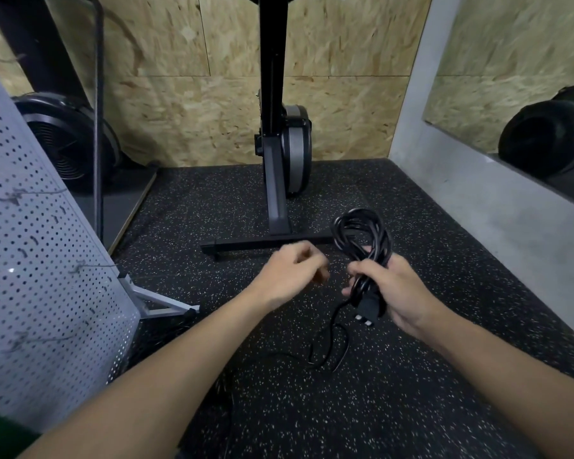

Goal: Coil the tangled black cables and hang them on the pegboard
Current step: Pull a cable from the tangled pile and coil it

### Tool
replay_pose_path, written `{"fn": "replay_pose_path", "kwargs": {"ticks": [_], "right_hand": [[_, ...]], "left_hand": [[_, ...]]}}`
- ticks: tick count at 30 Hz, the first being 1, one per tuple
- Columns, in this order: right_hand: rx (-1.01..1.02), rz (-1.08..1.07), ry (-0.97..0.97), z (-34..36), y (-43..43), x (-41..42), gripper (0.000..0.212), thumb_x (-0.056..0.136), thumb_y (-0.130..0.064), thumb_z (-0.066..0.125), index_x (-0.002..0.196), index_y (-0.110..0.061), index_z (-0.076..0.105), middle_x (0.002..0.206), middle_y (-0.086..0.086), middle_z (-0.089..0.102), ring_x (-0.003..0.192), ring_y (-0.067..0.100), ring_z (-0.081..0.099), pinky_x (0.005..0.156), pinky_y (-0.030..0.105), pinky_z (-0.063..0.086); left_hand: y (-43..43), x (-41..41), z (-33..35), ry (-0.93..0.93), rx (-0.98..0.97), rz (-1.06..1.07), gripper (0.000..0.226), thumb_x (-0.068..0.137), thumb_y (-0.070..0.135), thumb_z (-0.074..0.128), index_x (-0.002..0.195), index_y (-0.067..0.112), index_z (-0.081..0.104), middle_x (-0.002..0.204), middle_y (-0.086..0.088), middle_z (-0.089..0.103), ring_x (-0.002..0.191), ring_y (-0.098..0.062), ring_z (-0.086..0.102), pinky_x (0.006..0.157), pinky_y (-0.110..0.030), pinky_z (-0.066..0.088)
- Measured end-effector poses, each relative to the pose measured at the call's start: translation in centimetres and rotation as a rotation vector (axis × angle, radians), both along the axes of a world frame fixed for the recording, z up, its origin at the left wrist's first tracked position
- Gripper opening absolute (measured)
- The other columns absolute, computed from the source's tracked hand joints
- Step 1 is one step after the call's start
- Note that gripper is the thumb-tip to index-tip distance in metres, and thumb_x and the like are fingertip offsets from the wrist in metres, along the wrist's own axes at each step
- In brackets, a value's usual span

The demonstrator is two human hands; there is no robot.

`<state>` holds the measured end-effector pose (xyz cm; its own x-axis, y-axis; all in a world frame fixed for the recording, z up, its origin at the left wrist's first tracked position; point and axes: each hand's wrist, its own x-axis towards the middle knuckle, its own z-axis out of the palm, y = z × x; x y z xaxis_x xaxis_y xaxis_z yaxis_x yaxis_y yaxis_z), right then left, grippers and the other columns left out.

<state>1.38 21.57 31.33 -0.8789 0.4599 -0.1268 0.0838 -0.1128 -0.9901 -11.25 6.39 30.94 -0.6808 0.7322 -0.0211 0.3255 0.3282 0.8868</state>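
My right hand (395,289) grips a coiled black cable (360,233); its loops stand up above my fist and its plug (367,313) hangs below my fingers. A thin black cable (328,346) trails from the bundle and lies in loose bends on the floor. My left hand (292,273) hovers just left of the coil, blurred, with its fingers curled and nothing visibly in them. The grey pegboard (40,276) leans at the left on a white frame foot (159,303), with short hooks on its face.
An upright exercise machine (279,144) stands on a black floor bar (265,243) just beyond my hands. A fan-wheel machine (67,140) sits back left. A grey wall with a mirror (511,77) runs along the right. The floor is black speckled rubber.
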Motion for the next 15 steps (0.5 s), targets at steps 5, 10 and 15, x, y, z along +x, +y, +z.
{"fn": "replay_pose_path", "kwargs": {"ticks": [5,10,15], "right_hand": [[-0.218,0.060,0.120,1.1,1.1,0.7,0.018,0.098,-0.005,0.060,0.080,-0.006,0.060,0.080,0.011,0.057,0.064,0.020,0.061,0.077,0.044,0.055],[-0.114,0.010,0.118,1.8,2.3,1.3,0.010,0.088,-0.013,0.070,0.081,-0.011,0.063,0.083,0.007,0.059,0.068,0.018,0.056,0.068,0.037,0.053],[0.646,-0.123,-0.205,-0.3,6.2,1.8,0.005,0.096,-0.025,0.067,0.093,-0.021,0.067,0.086,-0.006,0.067,0.085,0.018,0.062,0.081,0.039,0.049]], "left_hand": [[0.2,0.9,-3.3,-0.156,-0.271,-0.449,0.029,0.102,0.018,0.057,0.125,0.032,0.069,0.132,0.010,0.068,0.125,-0.011,0.060,0.113,-0.036,0.043],[0.5,1.0,-6.2,0.079,-0.417,-0.481,0.025,0.102,0.050,0.060,0.104,0.029,0.073,0.104,0.005,0.074,0.096,-0.018,0.069,0.097,-0.044,0.054],[-0.2,-0.4,-4.4,0.143,-0.258,-0.331,0.035,0.102,0.051,0.059,0.086,0.021,0.065,0.072,0.001,0.074,0.062,-0.019,0.068,0.065,-0.037,0.053]]}}
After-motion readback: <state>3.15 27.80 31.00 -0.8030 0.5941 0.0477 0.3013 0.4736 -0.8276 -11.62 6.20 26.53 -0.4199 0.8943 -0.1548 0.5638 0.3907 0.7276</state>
